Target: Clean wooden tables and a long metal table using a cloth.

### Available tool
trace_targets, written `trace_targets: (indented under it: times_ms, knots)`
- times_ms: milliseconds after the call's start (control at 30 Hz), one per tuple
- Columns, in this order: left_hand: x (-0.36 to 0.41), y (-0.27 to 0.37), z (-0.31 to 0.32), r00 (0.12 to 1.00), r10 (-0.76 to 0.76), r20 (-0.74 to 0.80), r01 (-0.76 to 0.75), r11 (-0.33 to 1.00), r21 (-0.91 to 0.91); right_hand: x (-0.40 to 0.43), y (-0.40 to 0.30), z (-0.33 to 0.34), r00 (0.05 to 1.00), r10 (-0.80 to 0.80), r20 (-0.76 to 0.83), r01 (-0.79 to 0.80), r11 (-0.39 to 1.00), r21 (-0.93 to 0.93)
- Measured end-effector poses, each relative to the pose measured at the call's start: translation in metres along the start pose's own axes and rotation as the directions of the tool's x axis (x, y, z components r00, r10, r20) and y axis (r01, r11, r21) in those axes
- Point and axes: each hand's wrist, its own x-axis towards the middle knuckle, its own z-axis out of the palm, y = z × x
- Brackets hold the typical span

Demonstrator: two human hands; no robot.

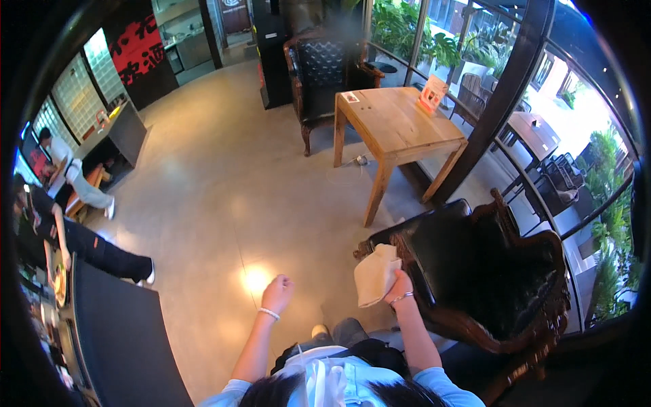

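My right hand (399, 288) grips a folded cream cloth (375, 277), which hangs in front of the near armchair's carved wooden arm. Whether the cloth touches that arm I cannot tell. In front of my body, my left hand (278, 294) is held over the floor with its fingers curled in and nothing visible in them. The near armchair (468, 269) has black leather upholstery and dark carved wood, and stands just right of my right hand. Beyond it is a wooden table (402, 122) bearing an upright printed card (432, 95) and a small flat card (350, 97).
A second black leather armchair (323, 76) stands behind the table. A cable with a plug (361, 160) lies on the floor under it. To my left runs a dark counter (119, 336), with one person (51, 224) at its far end and another (76, 168) beyond. Windows line the right side.
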Motion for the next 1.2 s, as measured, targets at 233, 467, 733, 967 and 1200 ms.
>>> trace_targets:
  times_ms: [233, 467, 733, 967, 1200]
  knots:
    - [0.181, 0.058, 0.050, 0.951, 0.106, 0.290, -0.108, 0.994, -0.008, 0.136, -0.145, 0.123, 0.813, -0.581, 0.012, 0.581, 0.813, 0.040]
    - [0.364, 0.137, 0.112, 0.772, 0.190, 0.607, -0.322, 0.940, 0.115, 0.339, -0.244, 0.205, 0.322, -0.831, 0.453, 0.552, -0.224, -0.803]
    - [0.584, 0.152, 0.169, 0.878, -0.031, 0.477, -0.050, 0.986, 0.157, 0.435, -0.225, 0.252, 0.681, -0.654, 0.330, -0.226, -0.616, -0.755]
    - [0.839, 0.092, 0.235, 0.998, -0.065, 0.008, 0.062, 0.980, 0.189, 0.478, -0.247, 0.271, 0.682, -0.729, 0.059, -0.331, -0.379, -0.864]
    - [0.951, 0.242, 0.168, 0.993, -0.119, -0.011, 0.115, 0.980, -0.164, 0.490, -0.245, 0.312, 0.297, -0.894, -0.337, -0.615, 0.091, -0.783]
